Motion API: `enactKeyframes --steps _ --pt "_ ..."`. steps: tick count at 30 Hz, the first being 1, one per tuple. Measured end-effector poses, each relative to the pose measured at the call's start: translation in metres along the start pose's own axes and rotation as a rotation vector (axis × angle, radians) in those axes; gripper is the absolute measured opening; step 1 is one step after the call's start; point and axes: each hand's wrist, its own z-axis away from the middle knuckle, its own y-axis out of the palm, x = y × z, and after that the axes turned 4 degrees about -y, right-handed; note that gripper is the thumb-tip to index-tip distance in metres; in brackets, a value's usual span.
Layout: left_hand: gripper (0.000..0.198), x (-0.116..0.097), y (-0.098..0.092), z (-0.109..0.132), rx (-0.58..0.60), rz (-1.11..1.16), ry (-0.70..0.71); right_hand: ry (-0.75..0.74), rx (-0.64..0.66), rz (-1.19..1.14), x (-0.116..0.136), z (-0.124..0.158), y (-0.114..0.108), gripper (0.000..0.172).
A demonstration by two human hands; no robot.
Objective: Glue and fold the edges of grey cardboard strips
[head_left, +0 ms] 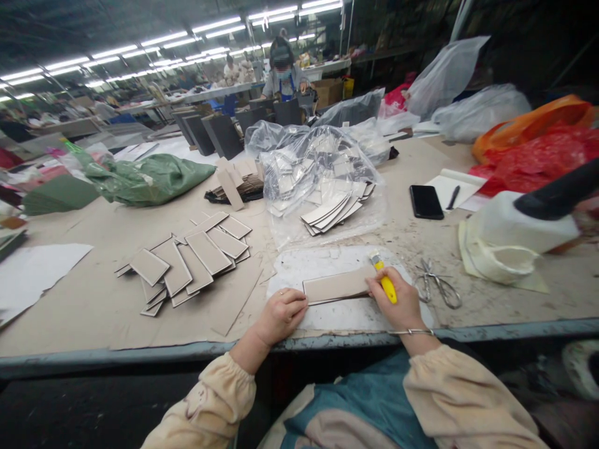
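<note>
A long beige strip with a dark edge (337,287) lies over a white work sheet (322,321) near the table's front edge. My left hand (284,313) is closed, its fingertips pinching the strip's left end. At the right end, my right hand (395,301) grips the strip between thumb and fingers. A yellow-handled brush (387,288) is also tucked in that hand, bristles pointing away from me. To the left lies a loose pile of beige dark-edged pieces (206,252). Metal scissors (437,284) rest just right of my right hand.
Beyond the sheet is a clear plastic bag (322,181) of similar pieces. On the right are a black phone (425,202), a pen (453,197) and a white plastic container (519,221). A green bag (150,178) lies at the left. Another person (283,68) is at the back.
</note>
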Motion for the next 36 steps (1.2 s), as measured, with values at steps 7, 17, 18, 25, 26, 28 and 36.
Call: enactKeyframes --steps 7,17,18,25,26,28,36 --pt "0.017 0.0002 -0.001 -0.0004 -0.005 -0.022 -0.002 -0.032 0.004 0.025 -0.0029 -0.0009 0.0016 0.017" --pt "0.016 0.0024 0.0008 0.0004 0.009 -0.021 0.018 -0.048 0.006 0.076 -0.0012 -0.0013 0.0007 0.016" --pt "0.016 0.0026 0.0008 0.0003 0.01 -0.019 0.018 -0.05 0.007 0.078 -0.0009 -0.0013 0.0006 0.016" --pt "0.014 0.0035 0.0011 -0.0002 0.021 -0.017 0.024 -0.066 -0.009 0.116 -0.0003 -0.0037 0.0017 0.015" --pt "0.014 0.0036 0.0012 -0.0003 0.023 -0.018 0.024 -0.075 -0.015 0.122 -0.0006 -0.004 0.002 0.014" --pt "0.014 0.0034 0.0012 -0.0006 0.024 -0.017 0.026 -0.087 -0.02 0.125 -0.0011 -0.0046 0.0027 0.012" --pt "0.013 -0.0005 -0.0018 -0.0038 0.01 -0.009 0.032 -0.127 -0.048 0.201 -0.0036 -0.0055 0.0052 0.011"
